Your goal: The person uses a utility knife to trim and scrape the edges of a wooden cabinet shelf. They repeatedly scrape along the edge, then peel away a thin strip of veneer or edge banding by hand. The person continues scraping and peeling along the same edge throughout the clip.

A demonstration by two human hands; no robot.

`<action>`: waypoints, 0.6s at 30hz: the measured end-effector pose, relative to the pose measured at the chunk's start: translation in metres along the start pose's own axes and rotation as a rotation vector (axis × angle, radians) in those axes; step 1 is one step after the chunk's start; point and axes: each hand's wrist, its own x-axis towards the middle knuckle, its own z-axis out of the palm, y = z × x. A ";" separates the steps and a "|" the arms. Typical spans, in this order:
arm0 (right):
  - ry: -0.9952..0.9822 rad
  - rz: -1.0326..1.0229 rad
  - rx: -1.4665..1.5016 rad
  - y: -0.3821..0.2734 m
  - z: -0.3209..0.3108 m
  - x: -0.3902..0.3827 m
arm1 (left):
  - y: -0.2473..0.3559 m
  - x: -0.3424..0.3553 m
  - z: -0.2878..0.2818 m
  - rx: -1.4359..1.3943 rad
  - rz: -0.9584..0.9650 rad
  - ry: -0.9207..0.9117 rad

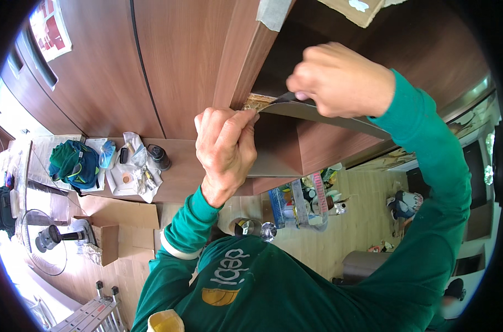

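My left hand [226,146] is closed, its thumb and finger pinching the end of a thin edging strip [266,107] at the corner of a brown wood-grain cabinet. Beside the fingertips, bare chipboard [256,101] shows on the panel's edge. Just above and to the right, my right hand [340,80] is curled round a dark, thin, blade-like piece [285,98]. Its tip points toward the chipboard and the strip; whether it touches them I cannot tell. Most of that piece is hidden in the fist. A grey-brown shelf edge [334,117] runs rightward below my right hand.
On the ledge at left lie a green-blue backpack [74,166], a dark cup-like container [159,157] and small items on paper. Below stand a cardboard box [110,235], a fan [44,243] and a ladder [91,315]. A blue crate [279,207] of supplies sits on the floor.
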 end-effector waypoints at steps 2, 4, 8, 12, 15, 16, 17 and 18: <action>-0.032 0.086 0.027 0.001 0.003 -0.013 | 0.000 -0.002 0.000 -0.018 0.003 0.001; 0.032 0.041 0.018 0.003 0.003 -0.020 | 0.000 -0.002 0.000 -0.025 0.002 0.000; 0.120 -0.017 0.020 0.008 -0.010 -0.025 | -0.001 -0.002 0.000 -0.034 0.010 -0.008; 0.217 -0.063 0.019 0.003 -0.012 -0.013 | 0.001 0.000 -0.001 -0.019 -0.004 -0.022; 0.131 0.005 -0.024 -0.003 -0.001 0.005 | 0.003 0.000 -0.001 -0.001 -0.012 -0.022; 0.097 0.012 -0.001 -0.003 0.000 0.007 | 0.003 0.000 -0.002 0.004 -0.014 -0.024; 0.064 0.019 0.021 -0.003 0.002 0.010 | 0.003 0.000 -0.002 0.007 -0.020 -0.023; 0.029 0.029 0.038 -0.002 0.003 0.012 | 0.003 0.000 -0.001 0.010 -0.018 -0.021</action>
